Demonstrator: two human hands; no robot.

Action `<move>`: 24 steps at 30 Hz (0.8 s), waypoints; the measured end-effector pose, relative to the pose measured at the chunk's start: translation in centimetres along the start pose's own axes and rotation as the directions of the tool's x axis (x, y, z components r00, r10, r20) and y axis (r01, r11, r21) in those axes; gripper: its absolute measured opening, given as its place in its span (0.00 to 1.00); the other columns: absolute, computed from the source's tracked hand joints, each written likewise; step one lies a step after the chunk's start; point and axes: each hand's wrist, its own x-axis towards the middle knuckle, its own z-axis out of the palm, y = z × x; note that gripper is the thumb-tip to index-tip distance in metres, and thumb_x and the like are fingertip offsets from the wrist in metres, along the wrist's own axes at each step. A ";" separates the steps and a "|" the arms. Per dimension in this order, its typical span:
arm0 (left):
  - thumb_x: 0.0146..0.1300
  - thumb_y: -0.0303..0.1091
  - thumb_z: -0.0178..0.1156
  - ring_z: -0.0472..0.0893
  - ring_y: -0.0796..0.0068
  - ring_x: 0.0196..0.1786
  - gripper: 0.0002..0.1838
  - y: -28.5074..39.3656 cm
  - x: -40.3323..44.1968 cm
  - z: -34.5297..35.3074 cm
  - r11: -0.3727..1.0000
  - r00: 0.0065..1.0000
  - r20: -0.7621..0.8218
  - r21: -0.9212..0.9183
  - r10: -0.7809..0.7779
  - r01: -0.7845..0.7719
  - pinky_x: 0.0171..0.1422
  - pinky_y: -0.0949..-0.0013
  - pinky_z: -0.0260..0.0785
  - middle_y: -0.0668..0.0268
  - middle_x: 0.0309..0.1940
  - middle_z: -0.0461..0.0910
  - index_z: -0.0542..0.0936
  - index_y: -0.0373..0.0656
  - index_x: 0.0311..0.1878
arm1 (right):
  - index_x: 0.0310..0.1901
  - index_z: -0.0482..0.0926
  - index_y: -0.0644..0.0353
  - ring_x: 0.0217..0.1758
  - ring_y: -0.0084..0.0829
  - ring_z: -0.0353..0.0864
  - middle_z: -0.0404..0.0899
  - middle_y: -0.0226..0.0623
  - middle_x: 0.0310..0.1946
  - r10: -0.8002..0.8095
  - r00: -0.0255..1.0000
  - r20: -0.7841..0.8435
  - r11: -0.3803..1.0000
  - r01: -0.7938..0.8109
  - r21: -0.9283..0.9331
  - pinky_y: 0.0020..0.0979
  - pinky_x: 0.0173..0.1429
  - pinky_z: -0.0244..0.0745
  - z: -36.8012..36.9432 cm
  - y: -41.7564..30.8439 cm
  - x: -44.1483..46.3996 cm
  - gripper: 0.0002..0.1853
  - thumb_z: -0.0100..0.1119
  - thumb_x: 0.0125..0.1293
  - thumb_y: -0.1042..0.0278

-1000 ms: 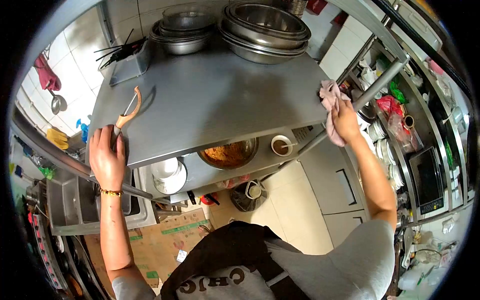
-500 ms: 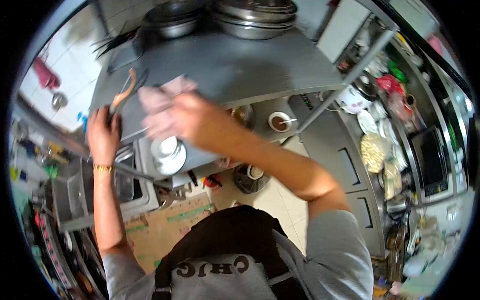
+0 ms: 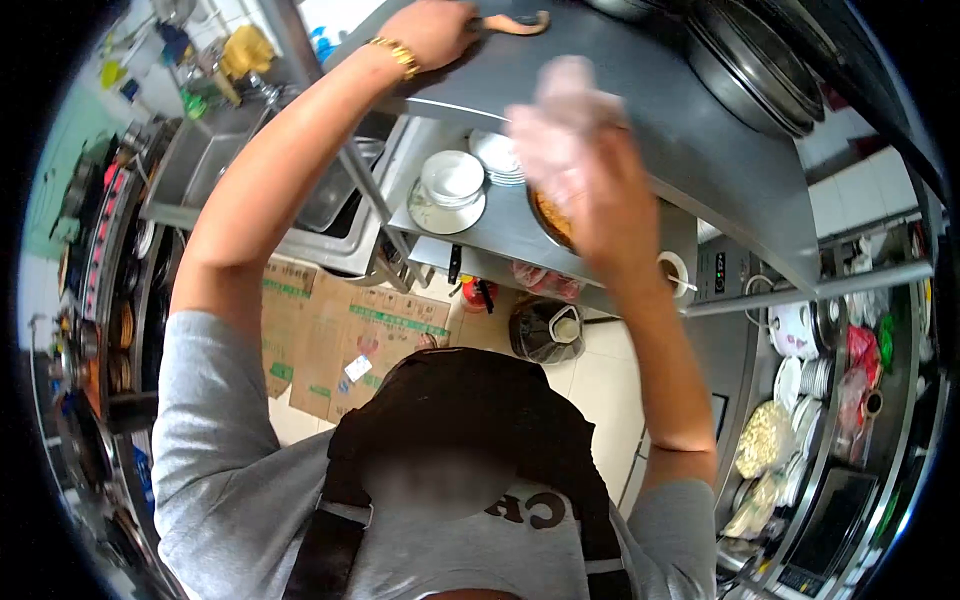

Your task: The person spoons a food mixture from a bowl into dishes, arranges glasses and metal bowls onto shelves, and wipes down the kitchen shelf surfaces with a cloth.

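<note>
My left hand [image 3: 437,32] is closed around the dark end of a curved orange-brown tool [image 3: 520,24], whose exact kind I cannot make out. This tool lies low over the grey steel shelf top [image 3: 685,130], its curved end pointing right. In my right hand [image 3: 612,190] a pale pink cloth [image 3: 560,125] is bunched up, smeared by motion, at the front edge of that top. Below the cloth, partly hidden by my right hand, sits a pan of orange food [image 3: 550,215]. White dishes [image 3: 452,178] are stacked on the lower shelf between my arms.
Large metal basins [image 3: 745,70] stand stacked on the shelf top at right. A cup of brown sauce [image 3: 672,268] is beside my right forearm. A metal post [image 3: 365,180] rises near my left arm, by the sink [image 3: 210,165]. Cardboard [image 3: 340,340] and a dark jug [image 3: 545,330] are on the floor.
The view has turned, so the shelf and both hands appear further right and higher. The cloth has moved over the shelf's front edge. Both hands keep their holds.
</note>
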 end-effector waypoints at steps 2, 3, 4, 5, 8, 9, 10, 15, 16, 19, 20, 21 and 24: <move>0.58 0.46 0.51 0.78 0.50 0.40 0.18 1.5 0.3 -1.0 0.992 0.992 -0.033 0.002 -0.124 0.124 0.47 0.54 0.68 0.49 0.33 0.78 0.79 0.39 0.30 | 0.45 0.73 0.74 0.50 0.43 0.73 0.71 0.52 0.47 -0.071 0.987 0.142 0.961 0.030 0.277 0.37 0.59 0.67 2.8 -2.2 -1.2 0.14 0.48 0.61 0.73; 0.58 0.46 0.52 0.78 0.51 0.40 0.18 2.1 0.4 -1.7 0.985 0.985 0.037 -0.020 -0.171 0.172 0.47 0.55 0.69 0.49 0.34 0.79 0.79 0.38 0.31 | 0.49 0.71 0.74 0.49 0.38 0.74 0.72 0.49 0.46 -0.031 0.972 0.234 0.828 -0.107 0.550 0.33 0.58 0.66 4.2 -3.0 -2.2 0.15 0.47 0.62 0.75; 0.57 0.46 0.53 0.78 0.50 0.40 0.18 2.3 0.5 -1.9 0.974 0.969 0.117 -0.029 -0.219 0.224 0.48 0.55 0.69 0.50 0.33 0.79 0.80 0.37 0.31 | 0.52 0.68 0.73 0.46 0.32 0.74 0.73 0.43 0.45 0.013 0.956 0.294 0.678 -0.224 0.700 0.29 0.57 0.65 5.5 -3.7 -3.3 0.16 0.46 0.64 0.74; 0.54 0.46 0.57 0.78 0.50 0.41 0.18 2.0 0.5 -1.4 0.980 0.982 0.078 -0.081 -0.174 0.180 0.48 0.56 0.69 0.49 0.35 0.78 0.79 0.37 0.35 | 0.55 0.67 0.71 0.47 0.28 0.73 0.73 0.37 0.45 0.117 0.890 0.440 0.494 -0.437 0.752 0.26 0.56 0.64 7.3 -3.7 -5.2 0.18 0.47 0.65 0.71; 0.52 0.41 0.61 0.75 0.53 0.45 0.16 1.5 -2.2 -2.4 0.977 0.939 -0.276 -0.005 0.203 -0.212 0.52 0.58 0.66 0.53 0.39 0.76 0.79 0.46 0.44 | 0.55 0.67 0.68 0.52 0.29 0.72 0.73 0.38 0.48 0.249 0.513 0.822 -0.137 -0.821 0.554 0.29 0.57 0.67 9.2 -2.4 -8.7 0.18 0.46 0.66 0.68; 0.53 0.40 0.61 0.75 0.55 0.42 0.17 2.2 -3.8 -4.0 0.969 0.959 -0.256 -0.178 0.124 -0.173 0.51 0.57 0.66 0.52 0.37 0.76 0.78 0.46 0.46 | 0.55 0.67 0.68 0.52 0.29 0.72 0.73 0.38 0.48 0.233 0.500 0.834 -0.135 -0.833 0.537 0.29 0.57 0.67 9.8 -1.4 -10.6 0.18 0.46 0.66 0.68; 0.52 0.41 0.62 0.75 0.55 0.45 0.21 2.4 -5.2 -4.8 0.972 0.969 -0.232 -0.191 0.087 -0.134 0.53 0.55 0.65 0.53 0.40 0.75 0.77 0.50 0.51 | 0.56 0.66 0.66 0.53 0.32 0.72 0.73 0.40 0.50 0.323 0.411 0.853 -0.227 -0.841 0.491 0.32 0.58 0.67 10.2 -0.1 -12.6 0.19 0.46 0.66 0.66; 0.58 0.30 0.58 0.76 0.64 0.32 0.05 3.6 -20.1 -1.9 0.862 0.973 -0.221 -0.505 -0.071 -0.052 0.35 0.66 0.69 0.61 0.28 0.75 0.76 0.38 0.33 | 0.60 0.62 0.61 0.57 0.39 0.70 0.69 0.45 0.55 0.395 0.230 0.889 -0.581 -0.688 0.436 0.40 0.61 0.67 10.8 3.5 -14.8 0.23 0.43 0.66 0.61; 0.59 0.32 0.58 0.77 0.70 0.34 0.07 4.0 -23.0 0.4 0.711 0.971 -0.040 -0.689 -0.235 0.144 0.38 0.69 0.71 0.63 0.29 0.76 0.76 0.38 0.35 | 0.60 0.63 0.61 0.58 0.39 0.69 0.68 0.44 0.56 0.362 0.279 0.889 -0.639 -0.621 0.455 0.40 0.62 0.66 10.9 3.7 -14.5 0.23 0.42 0.67 0.59; 0.63 0.35 0.56 0.76 0.81 0.38 0.14 5.8 -30.6 6.4 0.015 0.805 0.484 -0.854 -0.343 0.520 0.42 0.73 0.73 0.68 0.37 0.76 0.73 0.40 0.49 | 0.59 0.63 0.61 0.59 0.38 0.69 0.68 0.43 0.56 0.356 0.382 0.853 -0.652 -0.552 0.520 0.41 0.62 0.66 11.8 2.3 -10.9 0.23 0.41 0.68 0.56; 0.64 0.33 0.54 0.77 0.77 0.42 0.17 6.3 -32.1 7.6 -0.049 0.784 0.524 -0.840 -0.333 0.541 0.47 0.70 0.73 0.64 0.41 0.75 0.69 0.42 0.55 | 0.59 0.63 0.61 0.58 0.38 0.69 0.68 0.42 0.56 0.384 0.446 0.808 -0.617 -0.528 0.584 0.41 0.62 0.66 12.8 2.0 -9.3 0.23 0.40 0.68 0.54; 0.64 0.34 0.54 0.75 0.75 0.46 0.21 6.3 -32.7 7.7 -0.254 0.776 0.551 -0.833 -0.306 0.491 0.50 0.68 0.72 0.63 0.47 0.72 0.64 0.43 0.59 | 0.58 0.64 0.61 0.56 0.36 0.71 0.70 0.41 0.54 0.374 0.463 0.803 -0.576 -0.563 0.593 0.38 0.60 0.69 14.2 2.7 -8.0 0.23 0.41 0.68 0.54; 0.62 0.39 0.56 0.69 0.64 0.58 0.37 4.2 -32.5 6.9 -0.519 0.782 0.528 -0.794 -0.331 0.316 0.58 0.58 0.69 0.59 0.61 0.60 0.47 0.50 0.69 | 0.56 0.65 0.61 0.52 0.34 0.74 0.72 0.40 0.52 0.293 0.490 0.821 -0.550 -0.616 0.564 0.34 0.56 0.72 17.7 -1.5 -3.1 0.22 0.44 0.67 0.55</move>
